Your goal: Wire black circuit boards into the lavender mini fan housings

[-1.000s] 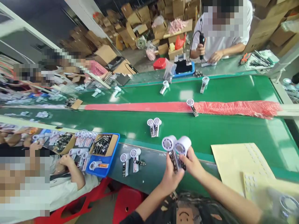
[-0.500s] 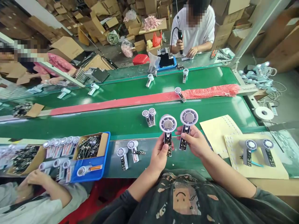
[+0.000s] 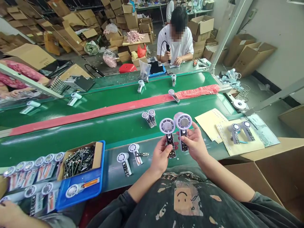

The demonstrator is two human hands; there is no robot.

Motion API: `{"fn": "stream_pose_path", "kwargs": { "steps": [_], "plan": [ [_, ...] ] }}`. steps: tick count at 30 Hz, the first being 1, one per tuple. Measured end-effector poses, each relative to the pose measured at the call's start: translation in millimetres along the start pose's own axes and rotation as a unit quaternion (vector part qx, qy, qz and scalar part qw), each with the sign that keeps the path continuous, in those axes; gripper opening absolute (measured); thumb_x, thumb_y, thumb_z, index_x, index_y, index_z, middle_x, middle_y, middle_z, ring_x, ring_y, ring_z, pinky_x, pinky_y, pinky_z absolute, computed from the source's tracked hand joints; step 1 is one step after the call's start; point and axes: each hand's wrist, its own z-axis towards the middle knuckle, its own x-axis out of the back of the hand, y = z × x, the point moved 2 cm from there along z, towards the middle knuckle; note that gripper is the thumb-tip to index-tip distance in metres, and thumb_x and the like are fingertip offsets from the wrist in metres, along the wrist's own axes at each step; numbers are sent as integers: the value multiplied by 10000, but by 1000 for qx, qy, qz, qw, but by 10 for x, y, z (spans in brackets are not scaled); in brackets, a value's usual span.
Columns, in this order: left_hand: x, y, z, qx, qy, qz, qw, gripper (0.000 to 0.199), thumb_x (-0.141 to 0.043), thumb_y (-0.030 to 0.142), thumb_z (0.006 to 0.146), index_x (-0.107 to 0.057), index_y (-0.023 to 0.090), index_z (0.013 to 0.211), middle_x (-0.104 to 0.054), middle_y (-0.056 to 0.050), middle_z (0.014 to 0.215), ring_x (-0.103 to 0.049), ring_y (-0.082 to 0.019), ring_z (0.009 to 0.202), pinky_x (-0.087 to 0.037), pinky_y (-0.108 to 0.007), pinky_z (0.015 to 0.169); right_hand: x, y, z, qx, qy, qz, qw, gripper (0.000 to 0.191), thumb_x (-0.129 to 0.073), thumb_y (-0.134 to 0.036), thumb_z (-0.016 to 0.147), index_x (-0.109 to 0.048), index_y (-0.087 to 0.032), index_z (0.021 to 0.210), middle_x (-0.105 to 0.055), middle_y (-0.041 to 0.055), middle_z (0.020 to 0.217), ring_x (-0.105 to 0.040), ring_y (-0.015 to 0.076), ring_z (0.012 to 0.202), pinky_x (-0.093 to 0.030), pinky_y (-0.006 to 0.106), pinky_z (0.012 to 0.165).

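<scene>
A white round-headed device with an exposed black circuit-board stem (image 3: 168, 134) is held closed in the left grip (image 3: 158, 156), and a second such device (image 3: 182, 125) is gripped by its stem in the right grip (image 3: 194, 142), both just above the green conveyor surface (image 3: 71, 139). Two similar devices (image 3: 127, 158) are laid nearby, beside a blue tray (image 3: 99, 164) carrying a cardboard box of boards (image 3: 80, 161).

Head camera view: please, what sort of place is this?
Probably a small electronics assembly workshop: a green conveyor belt carries white handheld devices with bare circuit boards, a blue tray holds more boards, and cardboard boxes stand piled behind.
</scene>
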Motion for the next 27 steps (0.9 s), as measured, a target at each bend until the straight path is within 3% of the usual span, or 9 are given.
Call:
{"fn": "stream_pose_path", "kwargs": {
  "steps": [4, 9, 12, 17, 27],
  "plan": [
    [51, 5, -68, -16, -13, 1, 1000, 613, -861, 439, 656, -641, 221, 1185, -706, -78, 1174, -714, -243, 994, -560, -384, 896, -19, 122, -173, 4, 15, -17, 1000, 501, -871, -344, 646, -566, -266, 1036, -702, 27, 1039, -672, 216, 966, -537, 395, 912],
    [103, 62, -131, -20, -27, -1, 999, 590, -843, 451, 673, -652, 212, 1177, -731, -89, 1140, -706, -265, 1028, -549, -394, 920, -112, 181, -318, 18, 5, -20, 1000, 536, -870, -369, 651, -575, -276, 1088, -689, 45, 1147, -643, 248, 1084, -514, 448, 982],
    [124, 114, -173, -27, -49, -5, 998, 589, -847, 441, 667, -656, 201, 1169, -743, -92, 1101, -702, -267, 1033, -541, -397, 929, -164, 201, -358, 21, 4, -11, 1000, 523, -873, -356, 647, -555, -281, 1056, -698, 32, 1089, -661, 239, 1024, -531, 443, 942],
    [159, 162, -209, -44, -48, -6, 998, 548, -851, 424, 660, -677, 187, 1122, -749, -89, 1070, -701, -251, 1007, -527, -390, 939, -242, 191, -413, 33, 5, -2, 999, 494, -872, -314, 641, -548, -290, 1013, -697, 4, 1025, -672, 191, 916, -557, 343, 795],
    [243, 160, -204, -44, -41, 0, 998, 526, -856, 437, 648, -700, 194, 1087, -754, -72, 1038, -702, -244, 945, -529, -378, 889, -308, 204, -458, 42, 5, -24, 999, 484, -869, -322, 641, -536, -296, 992, -693, -13, 991, -672, 176, 873, -541, 313, 749]
  ]
}}
